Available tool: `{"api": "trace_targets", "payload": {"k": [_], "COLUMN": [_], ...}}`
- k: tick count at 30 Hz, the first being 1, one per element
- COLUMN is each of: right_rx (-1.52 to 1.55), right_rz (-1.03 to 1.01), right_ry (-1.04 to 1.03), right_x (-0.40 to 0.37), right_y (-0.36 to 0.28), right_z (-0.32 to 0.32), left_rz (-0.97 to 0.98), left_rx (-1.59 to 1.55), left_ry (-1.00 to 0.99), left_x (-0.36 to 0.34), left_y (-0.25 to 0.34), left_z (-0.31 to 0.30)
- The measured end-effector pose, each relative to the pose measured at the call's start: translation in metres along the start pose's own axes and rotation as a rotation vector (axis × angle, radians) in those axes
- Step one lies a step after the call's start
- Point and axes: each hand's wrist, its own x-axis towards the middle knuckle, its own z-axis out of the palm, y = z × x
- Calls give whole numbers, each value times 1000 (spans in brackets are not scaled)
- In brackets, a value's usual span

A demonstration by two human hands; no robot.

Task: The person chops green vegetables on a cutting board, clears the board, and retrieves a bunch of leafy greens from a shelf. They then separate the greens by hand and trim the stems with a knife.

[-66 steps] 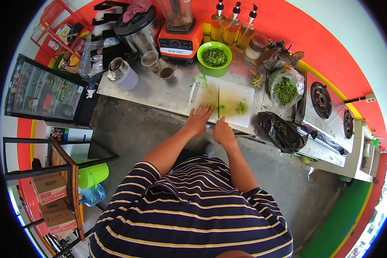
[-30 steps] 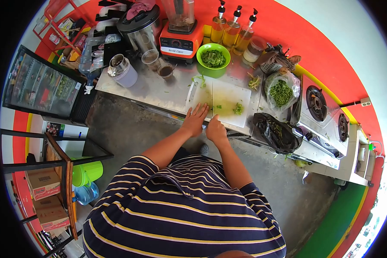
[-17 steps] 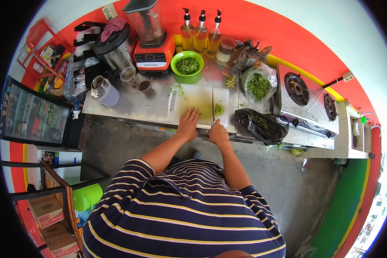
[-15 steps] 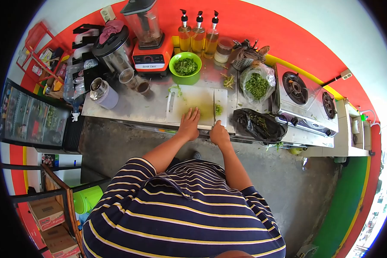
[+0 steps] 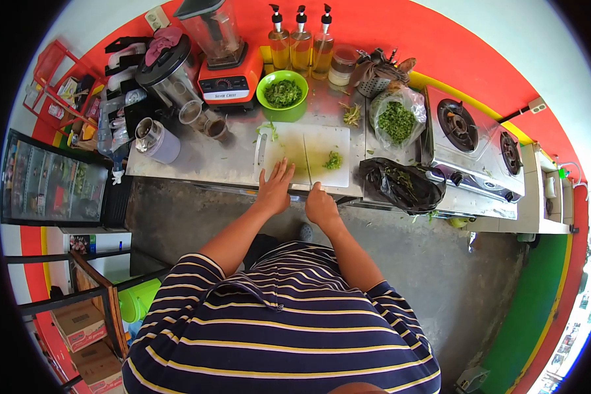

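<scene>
A white cutting board [image 5: 328, 138] with a greenish-brown stain lies at the front edge of the steel counter. My left hand [image 5: 276, 188] rests on its near left part with the fingers spread. My right hand [image 5: 322, 206] is closed round the handle of a knife [image 5: 307, 161], the handle itself hidden in the fist. The blade points away from me across the board. To the right of the blade sits a small heap of chopped greens [image 5: 333, 160], apart from it. A few green leaves [image 5: 272, 132] lie at the board's upper left.
Behind the board stands a green bowl [image 5: 283, 111] of chopped greens. A blender [image 5: 228, 85] and pump bottles [image 5: 301, 49] line the wall. To the right are a clear bag of greens [image 5: 396, 122], a black plastic bag [image 5: 400, 187] and a gas stove [image 5: 469, 131].
The knife and my right hand have moved left, away from the chopped greens. My left hand has shifted slightly left, fingers more spread. The view has tilted a little.
</scene>
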Motion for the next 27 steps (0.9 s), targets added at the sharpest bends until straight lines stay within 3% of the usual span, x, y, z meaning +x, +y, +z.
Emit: {"api": "trace_targets", "payload": {"k": [6, 8, 15, 21, 27], "right_rx": [-44, -35, -73, 49, -85], "right_rz": [62, 52, 36, 129, 64], "right_ry": [-38, -42, -96, -56, -77], "right_x": [-4, 4, 4, -1, 15], "right_y": [-7, -6, -13, -24, -25], "right_z": [-3, -4, -34, -5, -6], "left_rz": [2, 83, 130, 133, 103], "left_rx": [146, 260, 223, 324, 276], "left_ry": [-117, -121, -152, -205, -220], "left_x": [6, 10, 31, 39, 48], "left_y": [-4, -8, -18, -6, -7], "left_z": [-23, -23, -33, -33, -33]}}
